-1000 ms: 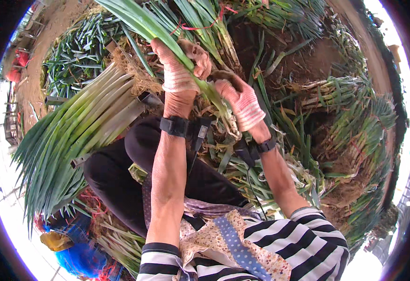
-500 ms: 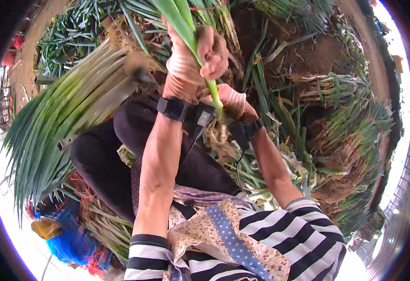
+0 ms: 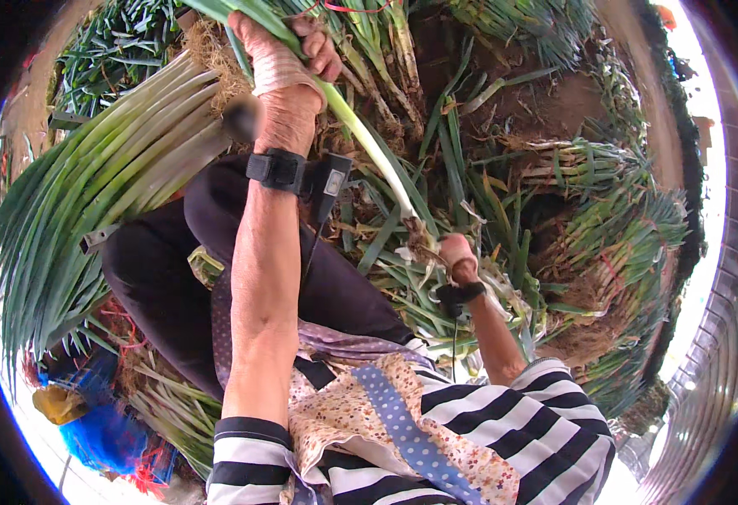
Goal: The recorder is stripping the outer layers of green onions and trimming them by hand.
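My left hand (image 3: pixel 289 63), in a pale glove with bare fingertips, is closed around the green upper part of a long green onion (image 3: pixel 367 139). The stalk slants down to the right, its white shaft looking smooth and its brown root end lowest. Close beside that root end is my right hand (image 3: pixel 457 255), its fingers curled together. What they grip, if anything, is hidden among pale, torn leaf strips (image 3: pixel 423 252). Left of my knees lies a large bundle of green onions (image 3: pixel 133 143), white shafts toward me and green leaves fanning down.
Loose leaves and peelings (image 3: pixel 503 286) litter the ground beside my right arm. Bundles of unpeeled green onions (image 3: pixel 621 244) are heaped on the right, with more (image 3: pixel 386 42) ahead. A metal bar end (image 3: pixel 95 239) sits by my knee. Blue plastic (image 3: pixel 108 438) lies lower left.
My left hand has moved up and left with the green onion, baring its white shaft. My right hand has gone down and right, away from my left hand, to beside the root end.
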{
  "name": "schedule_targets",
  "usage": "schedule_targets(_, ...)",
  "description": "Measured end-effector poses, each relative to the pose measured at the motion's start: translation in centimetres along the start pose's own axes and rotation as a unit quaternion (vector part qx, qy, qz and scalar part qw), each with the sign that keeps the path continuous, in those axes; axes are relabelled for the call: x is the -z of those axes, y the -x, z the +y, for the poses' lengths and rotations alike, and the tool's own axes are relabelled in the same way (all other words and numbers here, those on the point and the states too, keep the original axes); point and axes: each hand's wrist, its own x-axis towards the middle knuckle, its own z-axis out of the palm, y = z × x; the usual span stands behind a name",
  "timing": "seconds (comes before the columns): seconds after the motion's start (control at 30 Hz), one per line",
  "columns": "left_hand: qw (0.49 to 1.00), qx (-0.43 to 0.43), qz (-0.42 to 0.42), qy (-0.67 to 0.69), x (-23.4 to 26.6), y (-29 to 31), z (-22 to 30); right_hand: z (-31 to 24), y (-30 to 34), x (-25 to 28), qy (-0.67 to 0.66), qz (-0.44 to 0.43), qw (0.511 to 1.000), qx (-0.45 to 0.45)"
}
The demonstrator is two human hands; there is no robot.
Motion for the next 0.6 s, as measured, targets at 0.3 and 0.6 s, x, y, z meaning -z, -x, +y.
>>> schedule_targets(0.3,0.996,0.022,0.09,0.018,1.4,1.4,0.0,-0.6,6.4,1.1,-0.038,-0.005,0.953,-0.3)
schedule_targets(0.6,0.996,-0.019,0.087,-0.017,2.8,-0.1,1.9,-4.7,2.3,8.0,-0.245,0.215,0.945,-0.031)
